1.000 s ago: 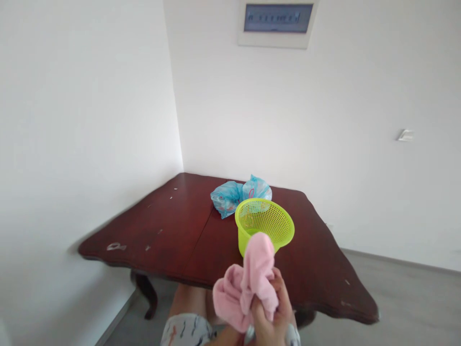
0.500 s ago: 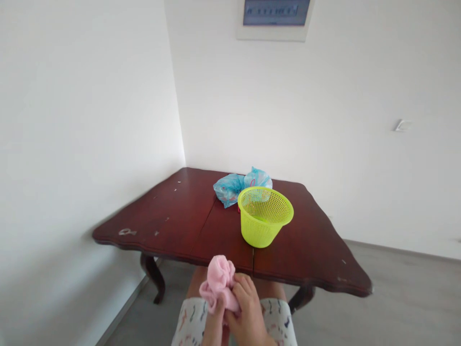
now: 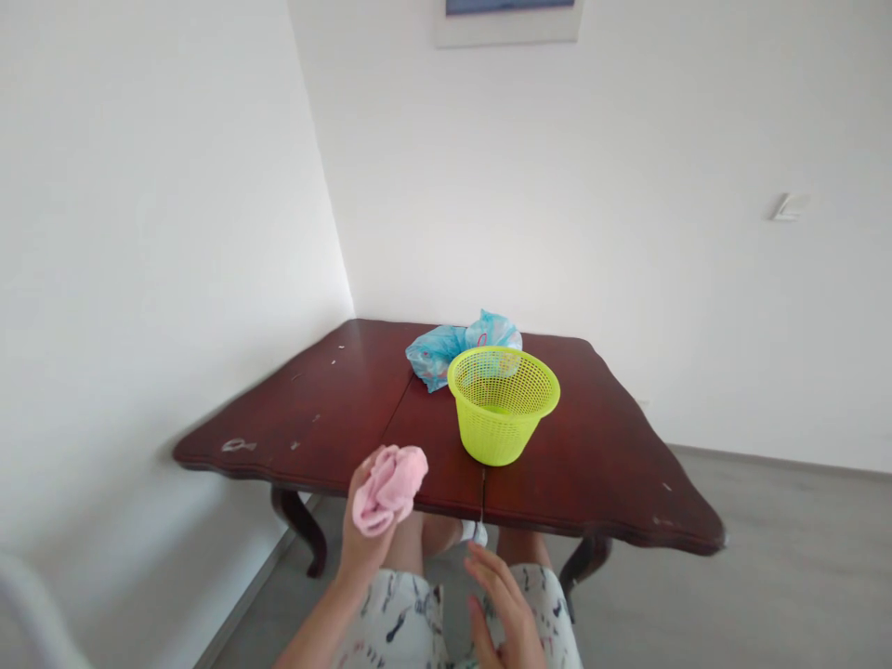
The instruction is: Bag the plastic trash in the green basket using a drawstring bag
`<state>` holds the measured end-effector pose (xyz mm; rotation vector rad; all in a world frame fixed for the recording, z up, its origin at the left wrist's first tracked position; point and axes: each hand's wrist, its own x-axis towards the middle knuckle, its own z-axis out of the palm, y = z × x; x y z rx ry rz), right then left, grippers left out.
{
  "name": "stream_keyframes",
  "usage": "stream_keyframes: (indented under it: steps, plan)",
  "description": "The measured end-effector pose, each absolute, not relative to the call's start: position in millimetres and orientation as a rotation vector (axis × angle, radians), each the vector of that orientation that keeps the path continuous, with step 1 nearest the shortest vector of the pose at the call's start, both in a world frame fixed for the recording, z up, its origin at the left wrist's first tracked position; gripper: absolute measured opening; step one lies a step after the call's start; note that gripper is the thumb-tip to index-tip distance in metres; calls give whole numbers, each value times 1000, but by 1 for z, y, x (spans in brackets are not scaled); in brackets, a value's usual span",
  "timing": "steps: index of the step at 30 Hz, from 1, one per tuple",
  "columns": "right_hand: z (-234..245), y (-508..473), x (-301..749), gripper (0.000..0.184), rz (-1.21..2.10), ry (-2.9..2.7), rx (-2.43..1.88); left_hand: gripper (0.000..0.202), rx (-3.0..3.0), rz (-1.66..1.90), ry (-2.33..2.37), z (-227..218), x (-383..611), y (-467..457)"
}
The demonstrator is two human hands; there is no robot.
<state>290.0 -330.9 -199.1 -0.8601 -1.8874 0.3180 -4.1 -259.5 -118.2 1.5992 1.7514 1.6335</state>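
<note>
My left hand (image 3: 362,544) is raised in front of the table's near edge, closed around a balled-up pink cloth (image 3: 388,475). My right hand (image 3: 505,609) hovers lower, above my lap, fingers spread and holding nothing. A lime-green mesh basket (image 3: 503,402) stands upright on the dark red wooden table (image 3: 334,418), beyond and to the right of the pink cloth. A crumpled light-blue plastic bag (image 3: 446,347) lies just behind the basket.
The table sits in a corner between two white walls, its left side close to the wall. Grey floor lies open to the right. A wall switch (image 3: 791,205) and the lower edge of a framed panel (image 3: 507,22) are on the far wall. My patterned shorts (image 3: 411,627) show below.
Both hands were wrapped on the pink cloth by my lap. Now the left hand alone holds it, lifted up and left, and the right hand has let go and opened.
</note>
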Motion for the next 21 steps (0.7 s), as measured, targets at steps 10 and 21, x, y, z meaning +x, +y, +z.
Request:
stream_keyframes:
  steps: [10,21]
  plan:
    - [-167,-330,303,38,375,-1751,-915,105,1899,1158,2247,-134,-81,-129]
    - [-158,-303,309,37,366,-1713,-893,100,1890,1172,2217,-139,-72,-136]
